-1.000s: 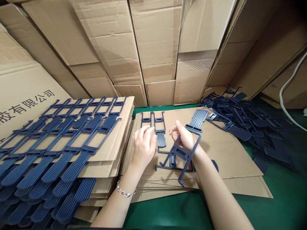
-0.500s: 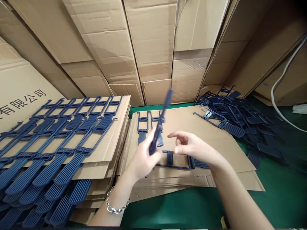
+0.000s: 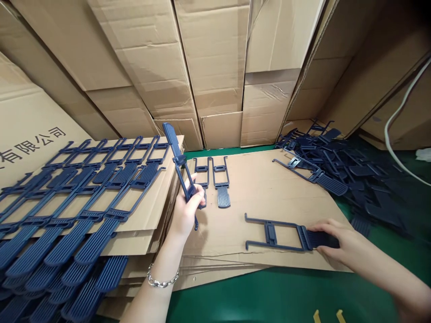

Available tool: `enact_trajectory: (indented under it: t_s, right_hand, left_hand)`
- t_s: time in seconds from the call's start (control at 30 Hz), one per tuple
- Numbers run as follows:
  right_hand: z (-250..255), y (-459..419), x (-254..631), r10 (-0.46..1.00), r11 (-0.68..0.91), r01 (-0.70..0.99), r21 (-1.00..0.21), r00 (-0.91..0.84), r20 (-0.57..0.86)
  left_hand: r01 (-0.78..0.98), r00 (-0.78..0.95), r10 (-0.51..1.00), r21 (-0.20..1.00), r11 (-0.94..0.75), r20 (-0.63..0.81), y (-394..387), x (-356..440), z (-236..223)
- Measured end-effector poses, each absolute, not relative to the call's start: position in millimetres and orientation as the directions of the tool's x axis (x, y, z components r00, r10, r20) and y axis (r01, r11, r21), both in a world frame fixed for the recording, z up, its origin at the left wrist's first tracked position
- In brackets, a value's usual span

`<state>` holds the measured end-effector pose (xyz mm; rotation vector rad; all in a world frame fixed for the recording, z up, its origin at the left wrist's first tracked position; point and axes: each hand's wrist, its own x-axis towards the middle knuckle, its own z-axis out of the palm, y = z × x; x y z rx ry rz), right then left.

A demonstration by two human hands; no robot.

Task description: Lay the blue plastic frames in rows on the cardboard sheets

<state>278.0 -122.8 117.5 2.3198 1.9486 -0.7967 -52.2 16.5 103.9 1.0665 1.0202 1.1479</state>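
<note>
My left hand (image 3: 186, 211) holds a navy plastic frame (image 3: 181, 168) upright by its side rails, with the ribbed pad end (image 3: 171, 139) pointing up and away. My right hand (image 3: 336, 242) is shut on the ribbed pad of a second navy frame (image 3: 272, 234), which lies flat on a cardboard sheet (image 3: 269, 188). Its two hooked rail ends point left. A pair of similar frames (image 3: 218, 184) lies on the same sheet just beyond my left hand, which partly hides the nearer one.
Rows of navy frames (image 3: 90, 246) lie on stacked cardboard sheets at the left. A loose pile of navy frames (image 3: 350, 179) sits at the right on a green surface (image 3: 269, 296). Tall cardboard cartons (image 3: 215, 58) stand behind, and a white cable (image 3: 393, 130) runs down at the right.
The frame in my left hand has swung up and toward the left. My right hand has moved right and now grips the pad of the flat frame, which has slid right.
</note>
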Motion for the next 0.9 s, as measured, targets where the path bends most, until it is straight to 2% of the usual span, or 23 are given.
enact_trajectory:
  t_s: [0.1, 0.3, 0.43, 0.53, 0.6, 0.9]
  right_hand:
    - [119, -114, 281, 0.898, -0.289, 0.926, -0.243, 0.174, -0.405]
    - [125, -80, 243, 0.857, -0.367, 0.918, -0.153, 0.270, -0.438]
    - [119, -56, 218, 0.877, -0.334, 0.937, -0.101, 0.269, -0.398]
    - [108, -36, 203, 0.903, -0.275, 0.954, -0.122, 0.213, -0.373]
    - [99, -21, 194, 0.902, -0.299, 0.944, -0.142, 0.231, -0.365]
    - [75, 26, 157, 0.931, -0.316, 0.936, -0.152, 0.275, -0.240]
  left_hand:
    - [-0.070, 0.114, 0.993, 0.997, 0.038, -0.030, 18, -55, 102]
    - [0.250, 0.088, 0.992, 0.966, 0.069, -0.093, 23, -60, 95]
    - [0.460, 0.026, 0.999, 0.887, 0.030, -0.047, 25, -59, 96]
    - [0.627, -0.003, 0.999, 0.779, 0.027, -0.032, 25, -57, 98]
    - [0.655, 0.002, 0.998, 0.755, 0.040, -0.055, 25, -57, 98]
    - [0.548, -0.028, 0.997, 0.833, 0.078, -0.075, 25, -58, 93]
